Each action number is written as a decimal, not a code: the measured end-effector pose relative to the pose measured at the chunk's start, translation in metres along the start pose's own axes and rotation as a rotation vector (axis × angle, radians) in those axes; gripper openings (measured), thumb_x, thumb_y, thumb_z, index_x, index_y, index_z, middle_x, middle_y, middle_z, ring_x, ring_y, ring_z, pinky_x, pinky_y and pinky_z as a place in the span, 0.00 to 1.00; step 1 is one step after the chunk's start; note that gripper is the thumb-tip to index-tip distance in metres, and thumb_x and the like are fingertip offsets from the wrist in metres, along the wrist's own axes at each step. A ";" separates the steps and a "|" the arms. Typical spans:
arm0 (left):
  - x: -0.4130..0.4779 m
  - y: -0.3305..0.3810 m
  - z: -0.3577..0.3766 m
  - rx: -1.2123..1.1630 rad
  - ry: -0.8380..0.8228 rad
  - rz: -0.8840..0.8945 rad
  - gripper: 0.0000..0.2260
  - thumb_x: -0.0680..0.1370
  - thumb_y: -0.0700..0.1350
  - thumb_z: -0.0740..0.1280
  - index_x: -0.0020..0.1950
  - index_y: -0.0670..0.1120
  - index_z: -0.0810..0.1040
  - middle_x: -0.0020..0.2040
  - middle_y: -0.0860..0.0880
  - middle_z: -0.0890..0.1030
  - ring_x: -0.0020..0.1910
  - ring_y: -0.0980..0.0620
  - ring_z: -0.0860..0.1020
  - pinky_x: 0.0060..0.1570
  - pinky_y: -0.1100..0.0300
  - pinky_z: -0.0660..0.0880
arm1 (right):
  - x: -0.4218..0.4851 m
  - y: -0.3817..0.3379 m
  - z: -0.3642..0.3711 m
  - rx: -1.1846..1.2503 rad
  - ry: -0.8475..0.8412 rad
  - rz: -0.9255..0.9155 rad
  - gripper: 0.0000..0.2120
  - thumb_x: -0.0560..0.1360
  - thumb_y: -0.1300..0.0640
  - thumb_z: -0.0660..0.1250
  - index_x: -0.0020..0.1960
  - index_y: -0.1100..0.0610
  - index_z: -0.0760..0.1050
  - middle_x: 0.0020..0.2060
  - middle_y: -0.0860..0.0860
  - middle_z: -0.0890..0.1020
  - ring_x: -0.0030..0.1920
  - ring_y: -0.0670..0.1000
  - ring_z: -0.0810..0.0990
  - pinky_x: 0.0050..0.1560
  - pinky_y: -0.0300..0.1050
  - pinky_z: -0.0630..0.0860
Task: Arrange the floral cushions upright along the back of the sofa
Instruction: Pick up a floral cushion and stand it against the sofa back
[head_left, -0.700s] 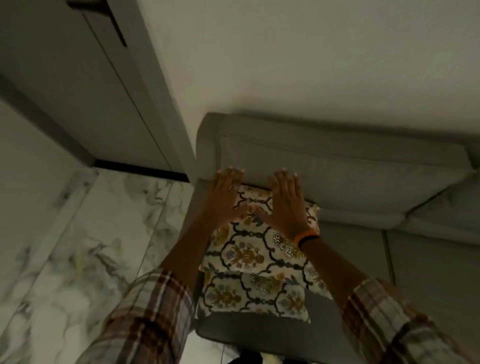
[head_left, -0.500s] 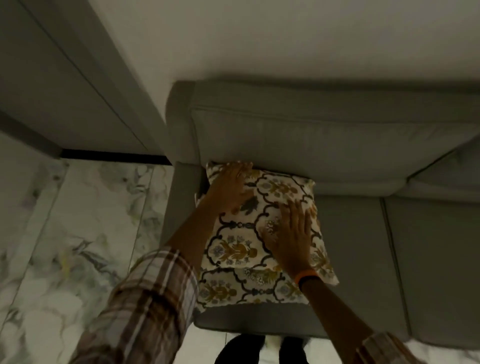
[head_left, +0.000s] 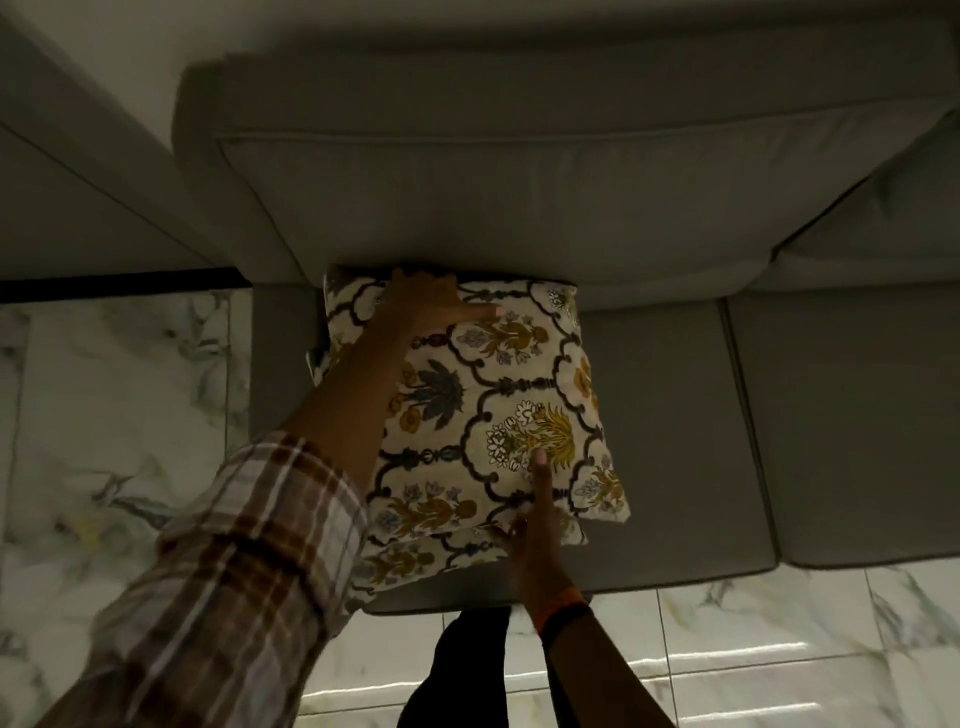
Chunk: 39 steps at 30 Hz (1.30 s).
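A cream floral cushion (head_left: 498, 395) lies tilted on the left end of the grey sofa seat (head_left: 670, 441), its far edge against the back cushion (head_left: 519, 208). A second floral cushion (head_left: 405, 564) lies under it, and only its near edge shows. My left hand (head_left: 426, 306) holds the top cushion's far left corner, thumb stretched to the right. My right hand (head_left: 537, 530) grips its near edge, thumb on top and fingers tucked beneath, between the two cushions.
The sofa's left arm (head_left: 280, 364) borders a marble tile floor (head_left: 104, 415). A grey door or panel (head_left: 78, 197) stands at the left beside the white wall. A second seat section (head_left: 852, 426) continues to the right. My dark trouser legs (head_left: 462, 670) touch the sofa front.
The view has dropped toward the seat. My right hand slid from the cushion's face down to its near edge and took hold of it. My left hand stays at the far corner.
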<state>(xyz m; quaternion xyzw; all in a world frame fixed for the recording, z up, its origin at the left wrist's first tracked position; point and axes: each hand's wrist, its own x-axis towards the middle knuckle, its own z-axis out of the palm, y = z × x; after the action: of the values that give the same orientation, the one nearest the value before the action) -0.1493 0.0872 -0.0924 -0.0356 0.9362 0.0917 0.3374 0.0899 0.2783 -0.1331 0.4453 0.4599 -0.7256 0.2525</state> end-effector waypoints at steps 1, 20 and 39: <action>-0.004 0.005 -0.009 -0.007 -0.027 -0.023 0.47 0.71 0.78 0.54 0.76 0.44 0.65 0.76 0.40 0.68 0.74 0.41 0.67 0.77 0.39 0.52 | 0.000 -0.007 -0.007 0.010 -0.037 0.017 0.41 0.67 0.30 0.71 0.76 0.44 0.68 0.68 0.53 0.80 0.66 0.60 0.79 0.57 0.63 0.82; 0.046 0.363 0.084 -1.096 0.161 0.110 0.49 0.67 0.44 0.82 0.80 0.45 0.55 0.78 0.48 0.63 0.77 0.50 0.61 0.78 0.52 0.57 | 0.147 -0.465 -0.304 -0.675 -0.195 -0.761 0.39 0.60 0.52 0.85 0.68 0.48 0.73 0.65 0.51 0.81 0.65 0.49 0.82 0.63 0.59 0.81; 0.077 0.379 0.160 -0.883 0.351 -0.116 0.53 0.65 0.62 0.76 0.81 0.46 0.51 0.79 0.38 0.60 0.76 0.37 0.62 0.73 0.41 0.65 | 0.216 -0.395 -0.321 -0.823 0.085 -0.517 0.53 0.68 0.53 0.82 0.82 0.56 0.54 0.79 0.57 0.63 0.78 0.59 0.64 0.76 0.59 0.67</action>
<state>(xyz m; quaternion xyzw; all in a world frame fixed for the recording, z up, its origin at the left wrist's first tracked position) -0.1569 0.4894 -0.2064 -0.2426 0.8470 0.4543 0.1315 -0.1867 0.7520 -0.2062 0.2089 0.8140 -0.5037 0.2001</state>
